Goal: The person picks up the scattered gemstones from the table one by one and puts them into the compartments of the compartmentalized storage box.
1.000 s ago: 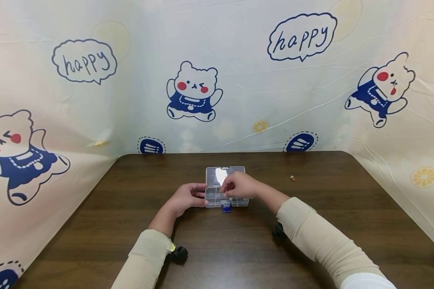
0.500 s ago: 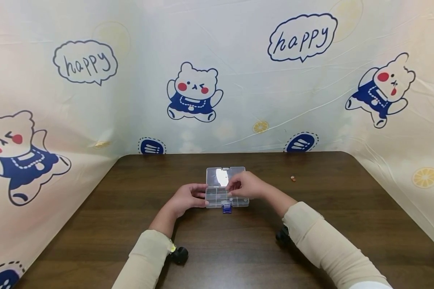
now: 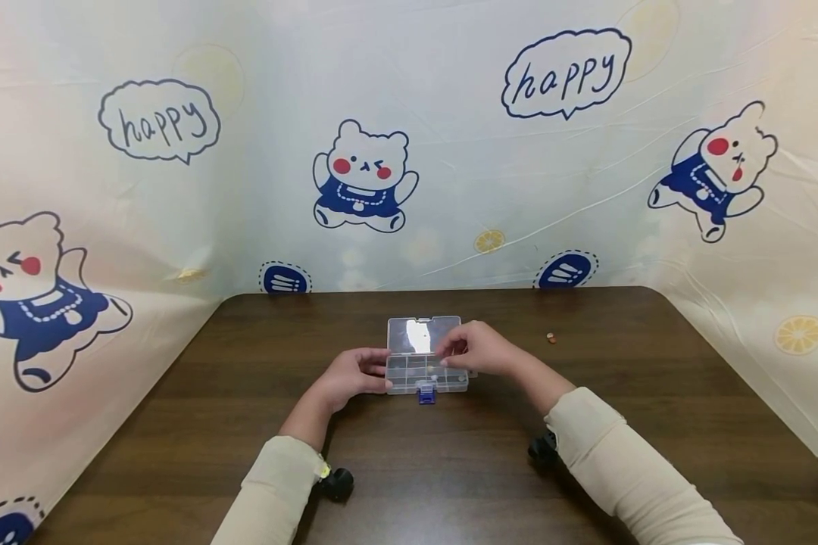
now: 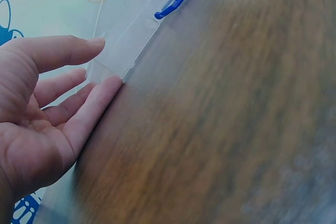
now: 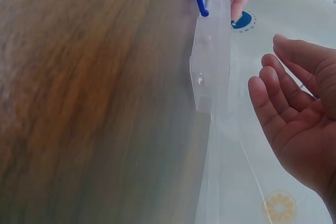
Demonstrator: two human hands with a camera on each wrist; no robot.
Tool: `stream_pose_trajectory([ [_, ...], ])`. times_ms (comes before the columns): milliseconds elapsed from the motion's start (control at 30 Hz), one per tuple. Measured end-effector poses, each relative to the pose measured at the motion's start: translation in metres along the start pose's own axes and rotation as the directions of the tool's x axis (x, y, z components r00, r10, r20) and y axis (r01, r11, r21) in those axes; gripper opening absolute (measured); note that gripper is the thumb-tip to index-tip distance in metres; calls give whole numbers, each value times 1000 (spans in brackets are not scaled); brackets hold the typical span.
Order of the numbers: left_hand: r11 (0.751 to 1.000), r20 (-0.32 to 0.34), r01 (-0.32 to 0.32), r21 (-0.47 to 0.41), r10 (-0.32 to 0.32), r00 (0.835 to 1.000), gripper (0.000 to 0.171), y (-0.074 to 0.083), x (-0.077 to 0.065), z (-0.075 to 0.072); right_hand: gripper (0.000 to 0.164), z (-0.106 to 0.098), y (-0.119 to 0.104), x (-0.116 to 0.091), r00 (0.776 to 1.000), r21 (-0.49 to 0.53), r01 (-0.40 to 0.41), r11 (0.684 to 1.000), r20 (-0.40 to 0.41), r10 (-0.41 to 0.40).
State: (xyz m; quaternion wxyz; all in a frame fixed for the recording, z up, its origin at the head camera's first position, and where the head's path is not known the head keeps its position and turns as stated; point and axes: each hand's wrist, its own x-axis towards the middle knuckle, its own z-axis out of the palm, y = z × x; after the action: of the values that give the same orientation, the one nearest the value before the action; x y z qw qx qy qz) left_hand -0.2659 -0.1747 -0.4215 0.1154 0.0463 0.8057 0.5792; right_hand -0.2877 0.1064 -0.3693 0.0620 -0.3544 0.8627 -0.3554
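A clear plastic compartment box [image 3: 416, 384] with a blue latch [image 3: 426, 395] lies on the table, its lid [image 3: 402, 333] raised at the back. My left hand [image 3: 346, 378] rests against the box's left end, fingers fairly straight, fingertips right at its edge. In the left wrist view the box's end wall [image 4: 107, 72] meets those fingertips. Over the right compartments hovers my right hand [image 3: 482, 350]. Seen from the right wrist, the right hand [image 5: 299, 98] has loosely bent fingers, thumb apart from them, with nothing visible between. A few tiny pale pieces [image 3: 434, 378] sit in the compartments.
Two small orange-brown pieces [image 3: 551, 338] lie on the brown wooden table [image 3: 409, 469], right of the box and farther back. A patterned cloth backdrop [image 3: 450, 182] stands behind the table and along its sides.
My right hand has moved right, from the middle compartments to over the right ones, its fingers now a little further apart. A yellowish speck shows in a middle compartment. The left hand stays put.
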Motion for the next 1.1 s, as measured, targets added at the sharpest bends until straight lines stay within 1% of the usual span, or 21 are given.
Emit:
stream_pose_trajectory([
  [433, 1000, 8, -2, -25, 2, 1000, 59, -1, 0, 0, 14, -12, 3, -12, 998, 2, -47, 999, -47, 47],
  [833, 999, 2, 6, -31, -6, 1000, 59, 0, -1, 1, 16, -18, 7, -26, 990, 18, -98, 995, -103, 99],
  [1100, 1000, 7, 1, -28, -1, 1000, 59, 0, 0, 0, 16, -25, 11, -36, 987, 6, -87, 996, -138, 87],
])
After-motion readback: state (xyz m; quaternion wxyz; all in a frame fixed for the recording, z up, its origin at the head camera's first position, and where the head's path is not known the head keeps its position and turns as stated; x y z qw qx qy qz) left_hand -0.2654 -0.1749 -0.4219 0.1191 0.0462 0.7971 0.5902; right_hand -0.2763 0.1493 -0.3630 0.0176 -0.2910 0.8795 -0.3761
